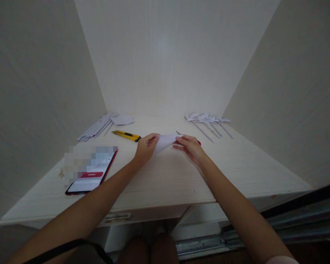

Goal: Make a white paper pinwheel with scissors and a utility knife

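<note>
A small piece of white paper (pixel 166 142) is held up between both hands above the middle of the desk. My left hand (pixel 146 146) pinches its left edge, and my right hand (pixel 190 147) grips the right edge between thumb and fingers. Just left of my left hand lies a yellow utility knife (pixel 126 136) with black parts. Behind my right hand a thin metal tip and a bit of red show; most of that tool is hidden by the hand and paper.
Thin rolled paper sticks (pixel 99 126) and a flat paper piece (pixel 123 120) lie at the back left. At the back right are several paper sticks with folded paper heads (pixel 205 119). A phone (pixel 92 176) lies at the left. The white desk (pixel 165 183) meets walls on three sides.
</note>
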Demonstrator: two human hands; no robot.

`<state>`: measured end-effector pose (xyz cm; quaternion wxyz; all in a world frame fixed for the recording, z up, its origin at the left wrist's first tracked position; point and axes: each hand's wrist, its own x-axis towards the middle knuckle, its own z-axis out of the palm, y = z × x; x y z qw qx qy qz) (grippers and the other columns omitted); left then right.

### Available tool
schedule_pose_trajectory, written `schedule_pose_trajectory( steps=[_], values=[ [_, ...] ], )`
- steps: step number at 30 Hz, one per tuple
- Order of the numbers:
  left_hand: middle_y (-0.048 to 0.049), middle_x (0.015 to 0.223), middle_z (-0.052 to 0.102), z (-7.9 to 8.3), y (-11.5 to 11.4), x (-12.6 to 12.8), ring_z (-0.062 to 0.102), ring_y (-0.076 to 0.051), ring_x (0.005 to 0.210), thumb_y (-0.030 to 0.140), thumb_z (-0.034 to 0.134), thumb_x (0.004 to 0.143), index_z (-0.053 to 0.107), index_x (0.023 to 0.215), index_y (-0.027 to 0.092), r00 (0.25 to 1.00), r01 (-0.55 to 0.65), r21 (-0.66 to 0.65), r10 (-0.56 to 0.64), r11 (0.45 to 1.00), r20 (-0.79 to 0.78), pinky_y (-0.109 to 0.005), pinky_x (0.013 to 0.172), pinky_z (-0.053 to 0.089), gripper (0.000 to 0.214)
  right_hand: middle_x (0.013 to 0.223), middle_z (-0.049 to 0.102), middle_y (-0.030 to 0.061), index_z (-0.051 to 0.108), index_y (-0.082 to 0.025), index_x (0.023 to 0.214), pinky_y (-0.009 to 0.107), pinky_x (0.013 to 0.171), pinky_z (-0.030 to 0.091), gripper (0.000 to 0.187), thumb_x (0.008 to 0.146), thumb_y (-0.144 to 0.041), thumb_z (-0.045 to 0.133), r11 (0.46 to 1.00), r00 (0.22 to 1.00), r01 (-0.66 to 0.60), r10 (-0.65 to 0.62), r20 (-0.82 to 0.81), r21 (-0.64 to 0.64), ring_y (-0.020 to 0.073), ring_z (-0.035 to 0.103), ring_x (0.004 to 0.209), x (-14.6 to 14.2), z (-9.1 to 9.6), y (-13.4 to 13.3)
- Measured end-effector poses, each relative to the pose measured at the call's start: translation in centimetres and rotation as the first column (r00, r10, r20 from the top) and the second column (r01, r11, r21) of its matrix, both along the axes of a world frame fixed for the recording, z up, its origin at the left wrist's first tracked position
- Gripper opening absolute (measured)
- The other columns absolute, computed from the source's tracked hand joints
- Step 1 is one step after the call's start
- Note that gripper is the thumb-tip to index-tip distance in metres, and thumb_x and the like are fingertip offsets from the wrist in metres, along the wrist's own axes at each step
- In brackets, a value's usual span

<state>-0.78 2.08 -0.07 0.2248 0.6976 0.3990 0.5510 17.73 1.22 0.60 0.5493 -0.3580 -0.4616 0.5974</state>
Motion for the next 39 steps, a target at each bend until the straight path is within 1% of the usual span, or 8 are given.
schedule_pose_trajectory(
  steps=[4,7,10,13,19,23,27,39],
  values=[
    [-0.003,0.075,0.057,0.9,-0.1,-0.6,0.051,-0.013,0.072,0.027,0.054,0.077,0.069,0.087,0.018,0.998,-0.056,0.129,0.055,0.99,0.007,-0.025,0.063,0.041,0.02,0.089,0.064,0.004,0.064,-0.019,0.088,0.024,0.068,0.046,0.031,0.07,-0.044,0.062,0.993,0.991,-0.06,0.071,-0.117,0.097,0.0126,0.058,0.081,0.3,0.7,-0.2],
    [0.0,0.062,0.055,1.5,-0.7,-0.6,0.044,-0.008,0.05,0.027,0.052,0.079,0.067,0.095,0.015,0.989,0.129,0.034,-0.13,0.991,0.064,-0.021,0.049,0.037,0.025,0.094,0.063,0.0077,0.059,-0.02,0.094,0.029,0.07,0.046,0.05,0.078,-0.062,0.036,0.985,0.975,-0.159,0.147,-0.168,-0.061,0.0162,0.059,0.083,0.5,1.0,-0.5],
    [-0.001,0.062,0.059,1.5,-1.2,-0.4,0.043,-0.005,0.043,0.023,0.052,0.078,0.066,0.092,0.013,0.956,0.289,0.018,-0.289,0.957,0.058,-0.019,0.043,0.036,0.023,0.095,0.064,0.0119,0.055,-0.017,0.103,0.031,0.07,0.046,0.057,0.083,-0.06,0.023,0.912,0.945,-0.328,0.32,-0.073,-0.246,0.0168,0.061,0.077,0.6,1.0,-0.7],
    [-0.0034,0.065,0.062,1.1,-1.3,-0.4,0.047,-0.006,0.044,0.018,0.048,0.078,0.066,0.091,0.011,0.941,0.338,0.025,-0.337,0.941,-0.022,-0.019,0.043,0.039,0.023,0.089,0.066,0.0123,0.057,-0.014,0.101,0.029,0.066,0.047,0.058,0.083,-0.059,0.025,0.871,0.899,-0.428,0.437,-0.017,-0.242,0.015,0.061,0.068,0.5,0.9,-0.8],
    [-0.0054,0.07,0.062,0.5,-1.1,-0.5,0.055,-0.009,0.053,0.016,0.043,0.078,0.064,0.095,0.01,0.9,0.437,-0.018,-0.437,0.899,-0.005,-0.023,0.052,0.047,0.028,0.079,0.067,0.0038,0.062,-0.015,0.085,0.023,0.066,0.047,0.025,0.064,-0.024,0.07,0.967,0.966,-0.243,0.248,0.075,-0.071,0.0103,0.059,0.064,-0.1,0.6,-0.8],
    [-0.0042,0.066,0.062,0.3,-1.1,0.1,0.059,-0.011,0.056,0.019,0.045,0.08,0.057,0.108,0.007,0.884,0.462,-0.097,-0.45,0.881,0.128,-0.025,0.058,0.049,0.033,0.075,0.067,0.0017,0.063,-0.016,0.079,0.023,0.064,0.047,0.021,0.061,-0.022,0.07,0.993,0.994,-0.106,0.108,0.034,-0.054,0.0095,0.058,0.06,-0.6,0.3,-0.5],
    [-0.005,0.075,0.063,0.1,-1.0,0.7,0.063,-0.013,0.059,0.023,0.046,0.08,0.044,0.12,0.007,0.847,0.487,-0.177,-0.413,0.855,0.335,-0.027,0.059,0.051,0.043,0.072,0.068,0.0021,0.063,-0.016,0.077,0.023,0.061,0.046,0.023,0.058,-0.024,0.071,0.995,0.996,-0.083,0.085,0.037,-0.047,0.0099,0.058,0.057,-0.5,0.2,-0.2],
    [-0.0071,0.064,0.065,0.9,-1.1,1.0,0.065,-0.018,0.055,0.032,0.061,0.071,0.055,0.085,0.005,0.817,0.512,-0.282,-0.357,0.811,0.454,-0.031,0.056,0.053,0.03,0.073,0.068,0.0031,0.064,-0.016,0.08,0.025,0.06,0.045,0.025,0.06,-0.029,0.07,0.992,0.988,-0.12,0.123,0.093,-0.031,0.0118,0.057,0.057,-0.4,-0.3,0.0]
  ],
)
